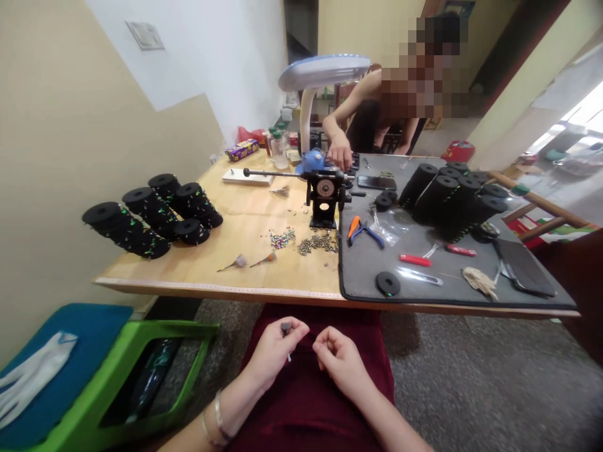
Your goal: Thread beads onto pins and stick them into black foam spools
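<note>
My left hand (pixel 273 348) rests over my dark red lap (pixel 311 402), its fingers pinched on a small grey piece with a thin pin (pixel 286 331). My right hand (pixel 340 358) is beside it, fingers curled in a pinch; what it holds is too fine to make out. Both hands are below the front edge of the wooden table (pixel 226 276). On the table stand a black hand-crank winder (pixel 325 194), a heap of small metal parts (pixel 318 242) and a scatter of coloured beads (pixel 281 238).
Stacks of black spools (pixel 151 213) stand at the left, and more spools (pixel 452 191) on a grey mat (pixel 424 276) with pliers (pixel 360 230) and a phone (pixel 375 182). Another person's hand (pixel 340 152) works at the far side, by a lamp (pixel 325 72). A green stool (pixel 117 376) stands at my left.
</note>
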### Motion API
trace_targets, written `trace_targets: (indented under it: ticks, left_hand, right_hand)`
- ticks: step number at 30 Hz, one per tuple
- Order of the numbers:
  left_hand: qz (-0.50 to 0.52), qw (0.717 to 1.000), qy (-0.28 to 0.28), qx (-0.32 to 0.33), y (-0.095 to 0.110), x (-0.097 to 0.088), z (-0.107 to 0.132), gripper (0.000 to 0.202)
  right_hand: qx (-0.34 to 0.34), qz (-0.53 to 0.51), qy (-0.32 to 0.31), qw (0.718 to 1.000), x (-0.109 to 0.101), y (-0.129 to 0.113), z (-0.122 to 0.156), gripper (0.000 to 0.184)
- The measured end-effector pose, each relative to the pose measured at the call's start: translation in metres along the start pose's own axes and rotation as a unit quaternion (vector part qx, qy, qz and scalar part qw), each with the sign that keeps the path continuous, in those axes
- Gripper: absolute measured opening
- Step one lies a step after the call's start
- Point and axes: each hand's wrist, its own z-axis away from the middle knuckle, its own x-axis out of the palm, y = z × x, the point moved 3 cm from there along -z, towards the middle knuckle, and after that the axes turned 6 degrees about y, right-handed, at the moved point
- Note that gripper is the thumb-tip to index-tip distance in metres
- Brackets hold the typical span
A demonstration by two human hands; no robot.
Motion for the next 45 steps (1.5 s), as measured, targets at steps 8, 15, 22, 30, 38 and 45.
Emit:
trace_targets:
  ticks: [8,15,22,30,38,45]
  left_hand:
    - [-0.050,0.996,0.015,0.069,0.013,0.007,0.006,0.026]
    - [-0.057,0.997,-0.005,0.045,0.008,0.006,0.005,0.024]
    - [0.112,0.987,-0.062,-0.094,-0.011,0.009,0.004,0.028]
    - [0.114,0.986,-0.076,-0.098,-0.015,0.013,0.004,0.030]
    - [0.115,0.983,-0.104,-0.100,-0.020,0.016,0.004,0.033]
    - [0.091,0.989,-0.092,-0.075,-0.018,0.017,0.003,0.035]
  right_hand:
    - [0.045,-0.082,-0.025,0.995,0.010,-0.002,-0.005,0.036]
    - [0.011,-0.071,0.002,0.997,0.005,0.001,-0.007,0.032]
    - [0.068,-0.132,0.043,0.988,-0.001,0.012,-0.010,0.035]
    - [0.071,-0.150,0.098,0.981,-0.005,0.013,-0.010,0.038]
    - [0.070,-0.142,0.090,0.983,-0.001,0.014,-0.010,0.039]
    - [0.049,-0.117,0.068,0.990,0.004,0.007,-0.008,0.037]
